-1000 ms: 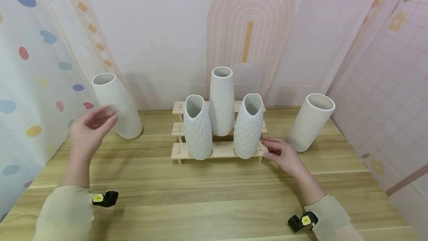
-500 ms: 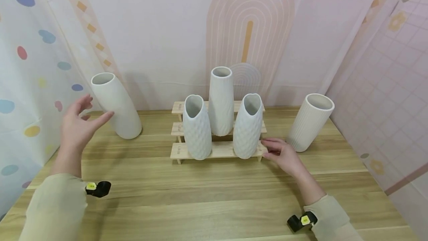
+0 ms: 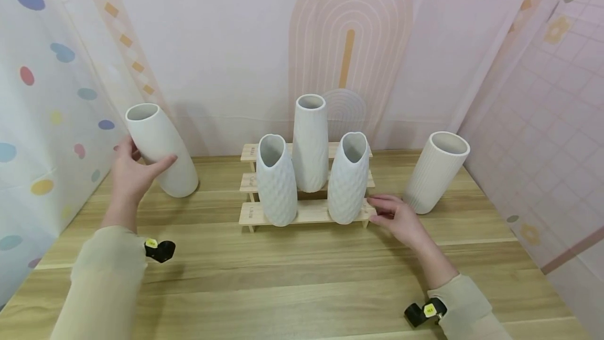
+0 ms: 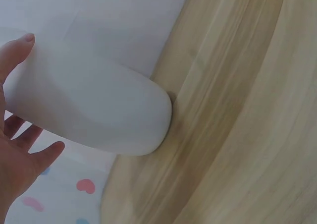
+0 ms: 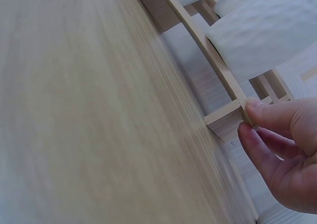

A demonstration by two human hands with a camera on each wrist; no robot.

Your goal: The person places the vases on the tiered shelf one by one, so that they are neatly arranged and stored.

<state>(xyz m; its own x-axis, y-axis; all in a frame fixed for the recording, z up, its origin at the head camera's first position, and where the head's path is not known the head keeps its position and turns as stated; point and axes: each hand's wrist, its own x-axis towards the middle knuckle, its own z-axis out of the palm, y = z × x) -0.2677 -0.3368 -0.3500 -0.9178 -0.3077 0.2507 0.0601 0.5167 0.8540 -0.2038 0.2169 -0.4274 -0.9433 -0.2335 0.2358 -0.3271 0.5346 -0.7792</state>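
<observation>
At the left, my left hand (image 3: 133,174) is spread round a smooth white vase (image 3: 171,151) standing on the table. In the left wrist view its thumb (image 4: 17,50) overlaps the vase, while other fingers stand apart below it. My right hand (image 3: 398,220) pinches the right end of the lowest step of a wooden three-step rack (image 3: 312,211), thumb on top in the right wrist view. On that step stand two dimpled vases with notched rims, a left one (image 3: 278,188) and a right one (image 3: 346,188). A taller white vase (image 3: 311,146) stands behind, between them.
A ribbed white vase (image 3: 431,177) stands on the wooden table (image 3: 283,282), right of the rack and just beyond my right hand. Patterned cloth (image 3: 226,41) hangs behind the table and along both sides.
My left hand first drew back left with its fingers spreading, then moved right and round the smooth vase. The right hand keeps its pinch on the rack; the vases have stayed put.
</observation>
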